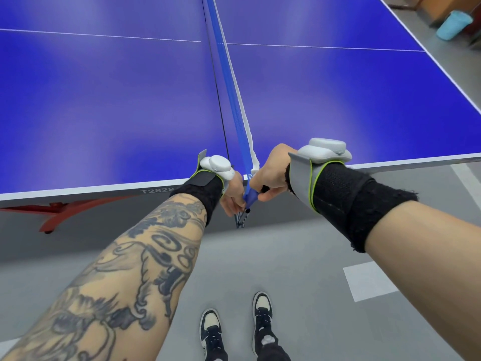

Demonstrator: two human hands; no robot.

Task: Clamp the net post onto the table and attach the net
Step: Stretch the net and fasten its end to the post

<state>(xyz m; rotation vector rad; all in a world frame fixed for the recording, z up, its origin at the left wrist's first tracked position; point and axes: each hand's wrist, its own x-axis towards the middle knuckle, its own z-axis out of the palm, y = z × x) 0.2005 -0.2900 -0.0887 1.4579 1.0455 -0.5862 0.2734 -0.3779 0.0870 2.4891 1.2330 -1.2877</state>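
A blue net (229,82) with a white top band runs across the blue table (104,100) from the far side to the near edge. At that near edge a blue net post (251,198) sticks out over the side, with a dark metal clamp part (242,217) hanging below it. My left hand (234,194) holds the post from the left, fingers curled around it. My right hand (273,175) grips the post and the net's near end from the right. Both wrists carry black bands with grey trackers.
The table's red leg frame (59,209) shows under the near edge at left. Grey floor lies below, with my two shoes (236,327) and a white floor patch (369,281). A light blue bin (454,24) stands beyond the table's far right corner.
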